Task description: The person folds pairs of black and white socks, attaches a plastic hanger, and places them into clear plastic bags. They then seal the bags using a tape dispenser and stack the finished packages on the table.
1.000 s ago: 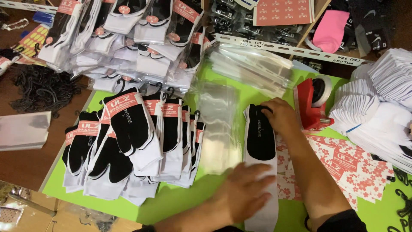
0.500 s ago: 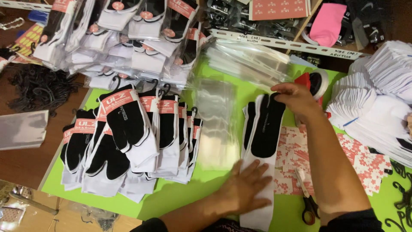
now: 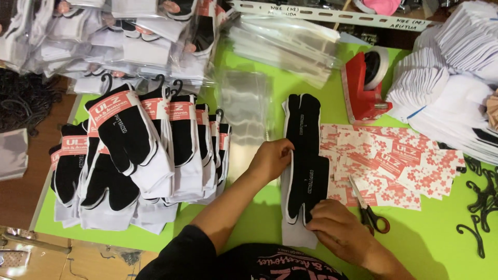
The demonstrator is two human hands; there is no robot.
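A pair of black-and-white split-toe socks [image 3: 303, 155] lies lengthwise on the green table [image 3: 425, 243]. My left hand [image 3: 271, 159] presses on the pair's left edge near the middle, fingers curled against it. My right hand [image 3: 337, 231] rests on the lower end of the pair, fingers pinching the fabric. To the left lies a fanned pile of labelled black-and-white socks [image 3: 135, 155] with red-pink card labels and black hooks. Clear plastic sleeves [image 3: 246, 111] lie just above my left hand.
Red-handled scissors [image 3: 369, 210] lie right of the socks on a spread of red floral paper labels [image 3: 394, 166]. A red tape dispenser [image 3: 365, 85], stacks of white socks [image 3: 451, 88], black hooks [image 3: 480, 207] and bagged socks [image 3: 129, 41] surround the work area.
My right hand came down from the toe end of the pair to its lower end. My left hand moved up from the lower end to the pair's left edge.
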